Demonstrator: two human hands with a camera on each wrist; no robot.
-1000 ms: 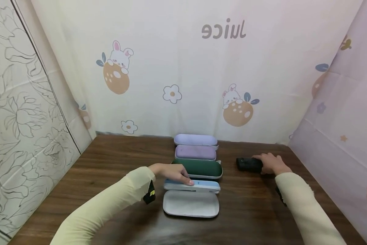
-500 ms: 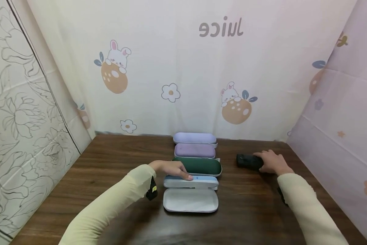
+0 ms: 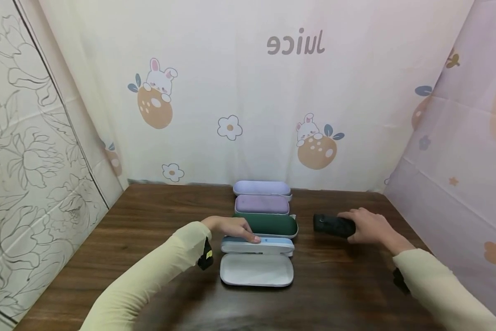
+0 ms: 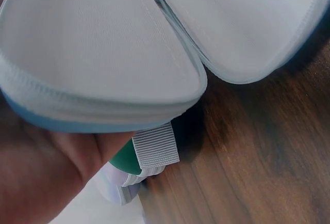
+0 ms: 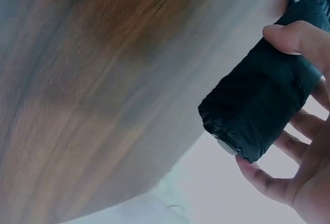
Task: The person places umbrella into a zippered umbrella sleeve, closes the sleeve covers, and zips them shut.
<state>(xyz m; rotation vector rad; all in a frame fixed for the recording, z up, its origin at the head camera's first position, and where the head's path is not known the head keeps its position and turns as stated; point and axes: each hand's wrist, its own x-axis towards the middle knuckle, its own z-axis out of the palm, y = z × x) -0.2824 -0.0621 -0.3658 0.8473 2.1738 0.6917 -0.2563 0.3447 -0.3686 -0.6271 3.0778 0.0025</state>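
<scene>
My left hand (image 3: 233, 228) grips the raised lid of a light-blue zip case (image 3: 272, 245), thumb on its top edge. The case stands unzipped and spread, its pale lining (image 4: 98, 43) facing the left wrist camera and its lower half (image 3: 257, 270) flat on the table. Nothing lies inside it. At the right, my right hand (image 3: 369, 226) holds a black folded compact umbrella (image 3: 333, 225). In the right wrist view the thumb lies across the umbrella's black fabric (image 5: 263, 87), with the other fingers along its far side.
Behind the blue case, a dark green case (image 3: 272, 225), a purple case (image 3: 262, 204) and a lavender case (image 3: 261, 187) lie closed in a row on the wooden table (image 3: 161, 211). A printed curtain (image 3: 198, 92) hangs along the table's back edge.
The blue case's lid has tipped further back, then held still under the left hand. The right hand has shifted the umbrella slightly left and turned it, the wrist swinging out to the right.
</scene>
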